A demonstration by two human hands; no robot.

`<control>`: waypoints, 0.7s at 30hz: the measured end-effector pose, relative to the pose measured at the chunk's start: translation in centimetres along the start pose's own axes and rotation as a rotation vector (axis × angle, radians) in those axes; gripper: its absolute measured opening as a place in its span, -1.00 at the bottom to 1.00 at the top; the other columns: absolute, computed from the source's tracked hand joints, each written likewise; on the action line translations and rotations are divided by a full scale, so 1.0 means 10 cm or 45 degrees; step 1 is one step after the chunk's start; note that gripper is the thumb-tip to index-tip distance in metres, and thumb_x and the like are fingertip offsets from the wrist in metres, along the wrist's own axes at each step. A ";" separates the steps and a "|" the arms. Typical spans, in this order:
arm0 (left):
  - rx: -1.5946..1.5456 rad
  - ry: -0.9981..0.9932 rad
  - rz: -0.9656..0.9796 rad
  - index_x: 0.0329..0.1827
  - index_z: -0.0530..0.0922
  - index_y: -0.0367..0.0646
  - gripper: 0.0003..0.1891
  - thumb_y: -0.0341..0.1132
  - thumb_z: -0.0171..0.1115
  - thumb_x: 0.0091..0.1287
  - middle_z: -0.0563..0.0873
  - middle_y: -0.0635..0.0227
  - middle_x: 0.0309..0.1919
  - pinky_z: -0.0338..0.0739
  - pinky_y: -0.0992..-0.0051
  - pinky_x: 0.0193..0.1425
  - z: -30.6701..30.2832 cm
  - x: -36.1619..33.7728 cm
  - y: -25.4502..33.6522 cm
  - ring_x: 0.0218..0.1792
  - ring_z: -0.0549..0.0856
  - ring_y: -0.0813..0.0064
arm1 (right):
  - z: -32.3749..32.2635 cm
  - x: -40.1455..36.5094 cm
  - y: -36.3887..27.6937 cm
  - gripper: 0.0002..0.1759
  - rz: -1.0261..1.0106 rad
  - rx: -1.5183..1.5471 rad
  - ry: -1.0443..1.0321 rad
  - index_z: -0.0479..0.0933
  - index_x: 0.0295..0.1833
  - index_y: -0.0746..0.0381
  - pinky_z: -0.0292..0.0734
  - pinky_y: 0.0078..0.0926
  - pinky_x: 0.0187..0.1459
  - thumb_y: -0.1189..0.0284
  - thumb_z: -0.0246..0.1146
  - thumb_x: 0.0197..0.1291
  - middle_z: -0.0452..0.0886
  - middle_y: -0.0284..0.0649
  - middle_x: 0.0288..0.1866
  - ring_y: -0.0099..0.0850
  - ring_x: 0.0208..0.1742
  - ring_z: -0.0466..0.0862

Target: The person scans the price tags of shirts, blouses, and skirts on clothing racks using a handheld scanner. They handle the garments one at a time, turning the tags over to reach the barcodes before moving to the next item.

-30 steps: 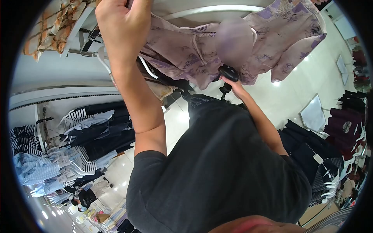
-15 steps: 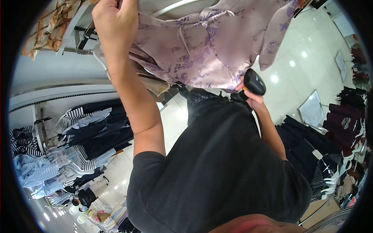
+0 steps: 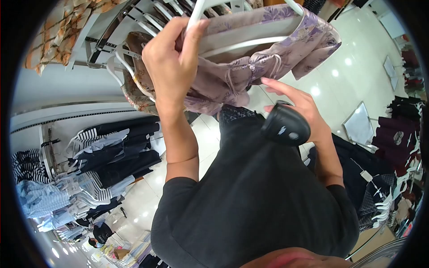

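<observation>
A pinkish garment with purple flowers (image 3: 214,82) hangs on a white hanger (image 3: 250,43) in the upper middle. My left hand (image 3: 172,62) grips it at the shoulder, beside the hanger's arm, with thumb and fingers closed. Lower and to the right, my right hand (image 3: 301,105) holds a black handheld scanner (image 3: 286,125) in front of my dark shirt. Its head faces up towards the camera, and the handle is hidden. Some fingers of that hand stretch towards the garment's front, close to its tied cord.
Behind the garment, more clothes on white hangers (image 3: 134,76) hang from a wall rail. Dark and striped clothes (image 3: 111,147) hang at the left. Dark garments (image 3: 357,165) hang at the right, near a tilted mirror-like panel (image 3: 359,125). Another person (image 3: 102,232) is far off, lower left.
The garment has turned and lowered, so its hanger and neck opening now show. My left hand has moved right and down. My right hand has brought the scanner down, nearer the camera.
</observation>
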State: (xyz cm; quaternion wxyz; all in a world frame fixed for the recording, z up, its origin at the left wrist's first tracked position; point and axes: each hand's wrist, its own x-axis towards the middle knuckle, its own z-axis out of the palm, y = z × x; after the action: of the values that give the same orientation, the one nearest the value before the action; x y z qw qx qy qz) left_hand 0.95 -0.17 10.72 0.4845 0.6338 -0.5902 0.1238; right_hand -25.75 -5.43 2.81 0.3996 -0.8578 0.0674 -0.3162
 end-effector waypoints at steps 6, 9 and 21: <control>0.011 -0.026 -0.019 -0.39 0.65 -0.25 -0.85 -0.35 0.41 0.23 0.50 0.34 -0.68 0.31 0.51 -0.58 0.03 -0.27 0.09 -0.70 0.43 0.50 | 0.12 0.30 0.04 -0.58 0.043 -0.530 -0.068 0.63 -0.22 0.40 0.60 -0.17 -0.08 0.39 0.39 -0.28 0.57 0.04 0.22 -0.11 -0.07 0.71; -0.004 0.066 0.118 -0.38 0.66 -0.24 -0.88 -0.39 0.41 0.20 0.53 0.32 -0.63 0.31 0.50 -0.58 0.08 -0.38 -0.01 -0.67 0.46 0.45 | 0.12 0.10 0.20 -0.44 -0.176 -0.462 -0.086 0.64 -0.14 0.32 0.57 -0.15 -0.10 0.37 0.45 -0.43 0.60 -0.09 0.15 -0.11 -0.12 0.67; -0.130 -0.169 0.085 -0.40 0.60 -0.25 -0.80 -0.37 0.49 0.09 0.51 0.33 -0.63 0.33 0.46 -0.57 0.18 -0.53 -0.17 -0.66 0.47 0.37 | 0.28 -0.07 0.03 -0.78 -0.200 -0.323 0.000 0.56 -0.37 0.43 0.51 -0.36 -0.49 0.58 0.38 -0.21 0.63 -0.04 -0.19 -0.27 -0.46 0.61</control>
State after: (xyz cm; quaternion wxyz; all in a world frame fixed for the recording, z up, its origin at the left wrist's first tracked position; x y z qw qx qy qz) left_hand 0.24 1.51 5.13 0.4717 0.5950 -0.6473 0.0673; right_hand -24.63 -3.54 0.91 0.2621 -0.9039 0.0394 -0.3356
